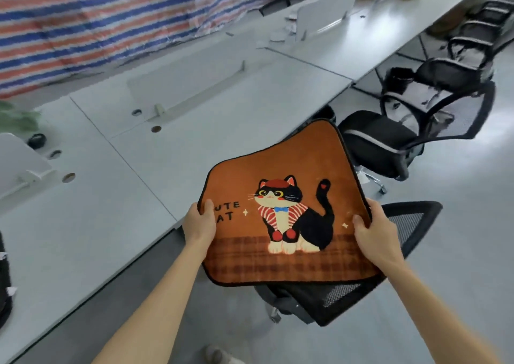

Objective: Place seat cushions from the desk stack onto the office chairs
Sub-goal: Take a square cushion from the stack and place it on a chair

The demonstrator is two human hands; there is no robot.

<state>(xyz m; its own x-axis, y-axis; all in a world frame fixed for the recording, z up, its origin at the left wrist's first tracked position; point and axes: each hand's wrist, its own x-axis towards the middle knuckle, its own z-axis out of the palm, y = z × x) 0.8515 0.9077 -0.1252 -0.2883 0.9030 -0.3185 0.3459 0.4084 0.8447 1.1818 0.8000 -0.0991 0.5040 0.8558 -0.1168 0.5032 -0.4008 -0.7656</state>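
An orange seat cushion [289, 169] with a black-and-white cat picture is held in the air at centre frame, above a black mesh office chair [411, 224]. My left hand [199, 224] grips its left edge, thumb on top. Gripping the right edge in the same way is my right hand [374, 230]. The cushion covers most of that chair; only the mesh backrest and part of the base show. A second black office chair [389, 144] stands further back on the right, its seat bare. No cushion stack is in view.
A long white desk [111, 196] runs from lower left to upper right, with low divider panels [189, 91] and cable holes. More black chairs [478, 41] line the far right. A striped tarp [97, 16] hangs behind. Grey floor lies around the chairs.
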